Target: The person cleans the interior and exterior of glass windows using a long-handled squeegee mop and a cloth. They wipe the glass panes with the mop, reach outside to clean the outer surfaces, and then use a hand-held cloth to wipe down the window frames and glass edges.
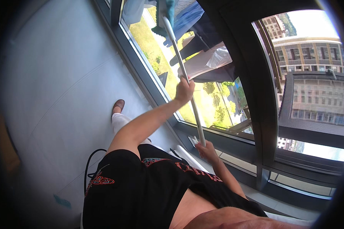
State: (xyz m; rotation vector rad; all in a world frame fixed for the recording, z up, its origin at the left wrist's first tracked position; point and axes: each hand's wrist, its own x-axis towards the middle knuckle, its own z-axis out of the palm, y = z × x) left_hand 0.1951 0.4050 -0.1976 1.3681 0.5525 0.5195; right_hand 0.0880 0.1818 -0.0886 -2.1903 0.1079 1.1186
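Note:
A long silvery metal pole [193,107] with pale end sections slants across the window opening. My left hand [185,90] grips it around the middle, and my right hand [207,151] is closed on its lower end. The pole's pale upper end lies over a teal item [165,13]; whether they touch or are joined cannot be told. Beyond the pole hang several garments: a blue one [187,18], dark ones [200,38] and a pinkish one [207,61].
The dark window frame [143,67] borders the opening, with a mesh screen [312,97] at right. Grass and buildings show outside. On the pale floor [66,71] are a brown shoe [119,104] and a small teal item [62,201]. A black loop [89,163] sits by my left side.

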